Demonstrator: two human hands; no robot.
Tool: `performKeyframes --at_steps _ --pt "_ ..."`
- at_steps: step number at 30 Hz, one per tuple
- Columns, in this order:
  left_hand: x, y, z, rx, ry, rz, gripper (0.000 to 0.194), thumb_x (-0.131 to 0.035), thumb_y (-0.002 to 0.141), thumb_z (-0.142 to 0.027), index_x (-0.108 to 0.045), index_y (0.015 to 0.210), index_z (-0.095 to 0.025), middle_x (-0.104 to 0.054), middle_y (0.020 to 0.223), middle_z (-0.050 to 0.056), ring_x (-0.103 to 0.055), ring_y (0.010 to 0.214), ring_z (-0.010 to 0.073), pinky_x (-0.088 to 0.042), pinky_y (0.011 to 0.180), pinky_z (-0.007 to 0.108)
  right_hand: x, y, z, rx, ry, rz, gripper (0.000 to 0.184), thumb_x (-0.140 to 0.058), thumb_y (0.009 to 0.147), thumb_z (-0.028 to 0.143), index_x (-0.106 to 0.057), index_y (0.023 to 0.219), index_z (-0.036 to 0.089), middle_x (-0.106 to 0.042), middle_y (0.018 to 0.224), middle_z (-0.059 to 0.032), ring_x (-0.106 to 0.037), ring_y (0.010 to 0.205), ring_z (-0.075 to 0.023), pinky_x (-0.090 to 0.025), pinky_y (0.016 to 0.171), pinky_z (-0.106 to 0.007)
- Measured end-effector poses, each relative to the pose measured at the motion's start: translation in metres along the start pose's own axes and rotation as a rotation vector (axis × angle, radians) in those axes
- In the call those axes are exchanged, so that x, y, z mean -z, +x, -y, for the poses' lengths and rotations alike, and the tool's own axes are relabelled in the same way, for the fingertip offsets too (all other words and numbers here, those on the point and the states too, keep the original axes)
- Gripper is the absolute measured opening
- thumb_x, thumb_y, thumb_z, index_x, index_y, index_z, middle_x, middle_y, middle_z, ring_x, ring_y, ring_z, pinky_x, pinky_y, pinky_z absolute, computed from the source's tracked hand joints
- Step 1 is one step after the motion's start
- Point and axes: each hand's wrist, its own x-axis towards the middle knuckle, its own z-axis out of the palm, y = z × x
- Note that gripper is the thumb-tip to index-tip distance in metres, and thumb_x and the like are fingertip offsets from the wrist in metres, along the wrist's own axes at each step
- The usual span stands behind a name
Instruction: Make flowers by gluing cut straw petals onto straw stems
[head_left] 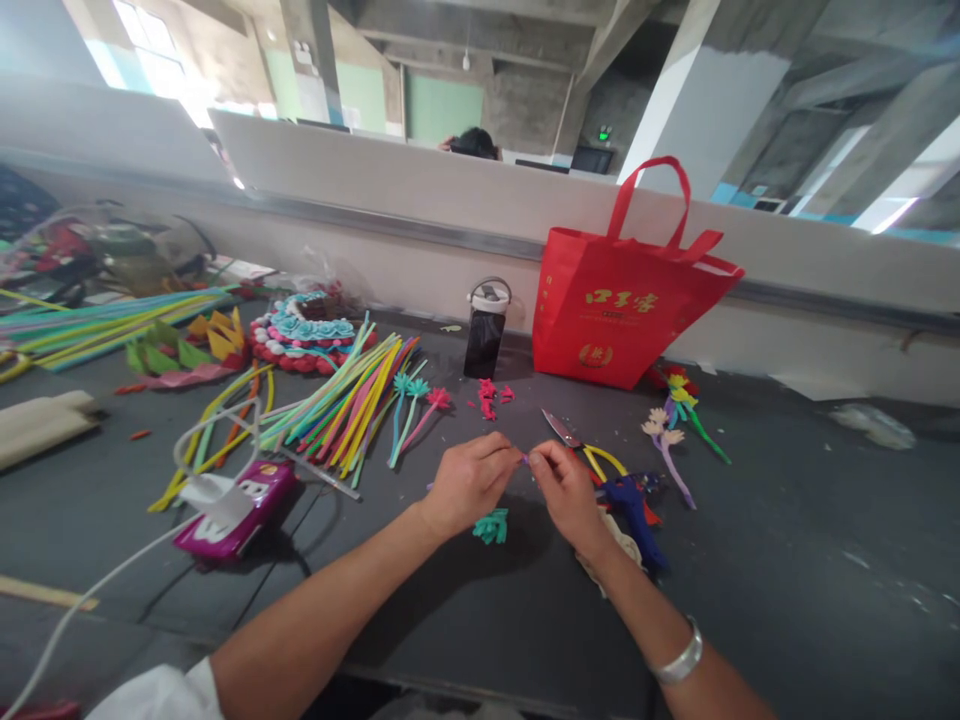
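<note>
My left hand (pixel 474 482) is closed in a pinch on a thin purple pipe cleaner (pixel 524 459), mostly hidden by the fingers. The fingertips of my right hand (pixel 566 488) pinch the same piece from the other side, close to the left fingertips. Below my left hand lies a curled green pipe cleaner bunch (pixel 491 527). Scissors (pixel 562 430) with yellow handles rest just beyond my right hand, partly covered by a blue glue gun (pixel 636 515). Small pink-red pieces (pixel 487 398) are scattered beyond both hands.
Colourful pipe cleaners (pixel 352 405) lie left of finished flowers (pixel 412 400). Farther back stand a black bottle (pixel 486 340) and a red bag (pixel 611 310). A purple power strip (pixel 262 505) with a white cable sits at left. More flowers (pixel 664 428) lie at right.
</note>
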Motion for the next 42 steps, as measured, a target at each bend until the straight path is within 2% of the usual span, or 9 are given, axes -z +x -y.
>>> performKeyframes --at_steps 5,11,17,21,25,27,31,37,42 --pt "0.0 0.002 0.0 0.113 -0.169 0.032 0.02 -0.048 0.094 -0.02 -0.067 0.097 -0.015 -0.063 0.088 0.007 -0.059 0.079 0.014 -0.047 0.071 0.025 0.002 0.001 0.005 0.045 -0.036 -0.015 0.022 -0.046 0.095 0.034 -0.055 0.079 0.02 -0.055 0.073 0.0019 -0.051 0.068 -0.0138 -0.04 0.066 -0.025" --pt "-0.004 0.006 -0.002 0.477 -0.512 0.013 0.014 -0.065 0.084 -0.029 -0.07 0.082 -0.016 -0.062 0.072 0.001 -0.053 0.065 0.0116 -0.04 0.06 0.023 0.003 -0.001 0.008 0.068 -0.067 -0.07 0.02 -0.046 0.095 0.033 -0.056 0.083 0.02 -0.059 0.077 0.0002 -0.055 0.074 -0.015 -0.042 0.072 -0.026" --pt "-0.009 0.004 -0.008 0.845 -1.012 -0.074 0.024 -0.074 0.074 -0.037 -0.066 0.08 -0.016 -0.046 0.05 -0.007 -0.038 0.044 0.0061 -0.028 0.042 0.019 0.0 -0.003 0.01 0.089 -0.095 -0.024 0.023 -0.046 0.097 0.034 -0.059 0.084 0.021 -0.063 0.077 0.0004 -0.059 0.075 -0.0146 -0.046 0.072 -0.024" --pt "-0.003 0.008 -0.006 0.867 -1.119 -0.16 0.019 -0.075 0.071 -0.032 -0.065 0.078 -0.016 -0.055 0.055 -0.005 -0.047 0.046 0.0072 -0.034 0.043 0.019 0.007 0.008 0.002 0.072 -0.199 -0.021 0.024 -0.045 0.096 0.036 -0.063 0.092 0.021 -0.067 0.085 -0.0026 -0.062 0.081 -0.0166 -0.047 0.076 -0.027" --pt "0.003 0.013 -0.003 0.849 -1.135 -0.243 0.019 -0.076 0.068 -0.028 -0.062 0.072 -0.016 -0.069 0.089 0.003 -0.061 0.057 0.0102 -0.041 0.044 0.02 0.043 0.024 -0.011 -0.022 -0.39 -0.152 0.023 -0.051 0.09 0.034 -0.064 0.099 0.017 -0.068 0.094 -0.0092 -0.063 0.087 -0.0212 -0.047 0.081 -0.033" --pt "0.004 0.013 -0.002 0.879 -1.131 -0.21 0.019 -0.074 0.07 -0.03 -0.062 0.076 -0.017 -0.066 0.069 0.0 -0.058 0.051 0.0102 -0.041 0.044 0.02 0.069 0.023 -0.013 -0.089 -0.479 -0.201 0.025 -0.05 0.089 0.033 -0.063 0.102 0.017 -0.068 0.092 -0.0091 -0.064 0.081 -0.0206 -0.048 0.075 -0.033" --pt "0.003 0.013 -0.003 0.879 -1.129 -0.166 0.022 -0.073 0.073 -0.034 -0.06 0.079 -0.018 -0.067 0.068 0.0 -0.054 0.044 0.0086 -0.035 0.038 0.019 0.104 -0.007 -0.011 -0.21 -0.642 -0.196 0.02 -0.052 0.087 0.032 -0.063 0.098 0.021 -0.069 0.08 -0.0033 -0.064 0.071 -0.0188 -0.045 0.065 -0.029" --pt "-0.003 0.011 -0.002 0.85 -1.039 -0.136 0.024 -0.074 0.072 -0.036 -0.062 0.077 -0.016 -0.053 0.05 -0.006 -0.036 0.038 0.0034 -0.022 0.037 0.016 0.092 -0.065 -0.025 -0.327 -0.827 -0.175 0.018 -0.064 0.08 0.03 -0.062 0.094 0.019 -0.068 0.085 -0.0089 -0.065 0.076 -0.0241 -0.042 0.061 -0.029" --pt "-0.005 0.01 0.003 0.835 -0.992 -0.155 0.026 -0.076 0.069 -0.037 -0.062 0.074 -0.016 -0.048 0.047 -0.007 -0.033 0.038 0.0039 -0.021 0.037 0.017 0.08 -0.082 -0.042 -0.33 -0.835 -0.256 0.019 -0.053 0.088 0.03 -0.061 0.098 0.016 -0.069 0.087 -0.0112 -0.066 0.08 -0.026 -0.046 0.067 -0.033"
